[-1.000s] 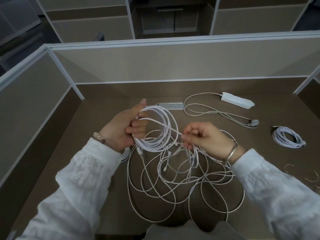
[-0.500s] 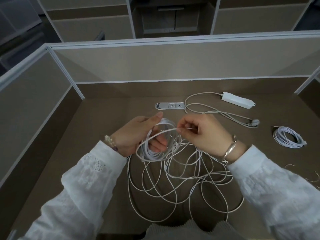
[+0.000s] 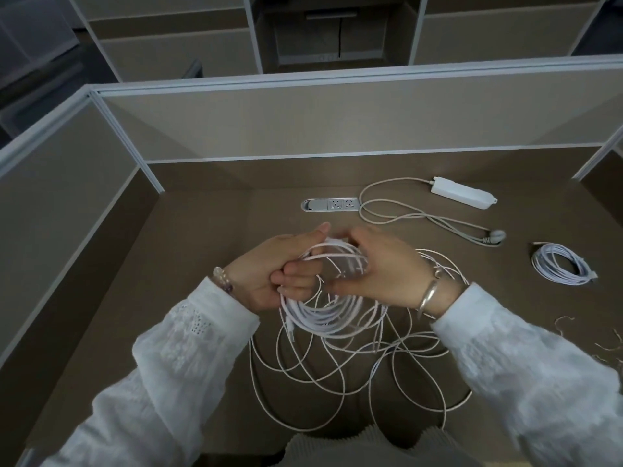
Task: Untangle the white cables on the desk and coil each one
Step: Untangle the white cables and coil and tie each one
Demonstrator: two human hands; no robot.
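My left hand (image 3: pixel 269 274) grips a coil of white cable (image 3: pixel 323 318) held just above the brown desk (image 3: pixel 209 237), fingers curled round its left side. My right hand (image 3: pixel 381 267) sits against the coil's upper right and pinches a strand laid over its top. Below both hands a loose tangle of white cables (image 3: pixel 354 372) sprawls over the desk toward its front edge. A finished white coil (image 3: pixel 561 267) lies at the far right.
A white power strip (image 3: pixel 463 196) with its grey cord and plug (image 3: pixel 495 235) lies at the back right. A recessed socket panel (image 3: pixel 332 204) sits in the desk behind my hands. Partition walls (image 3: pixel 337 119) enclose the desk on three sides. Thin wire scraps (image 3: pixel 600 338) lie near the right edge.
My right hand has risen from the tangle and carried a strand left and over the top of the coil. My left hand has kept hold of the coil and shifted slightly nearer.
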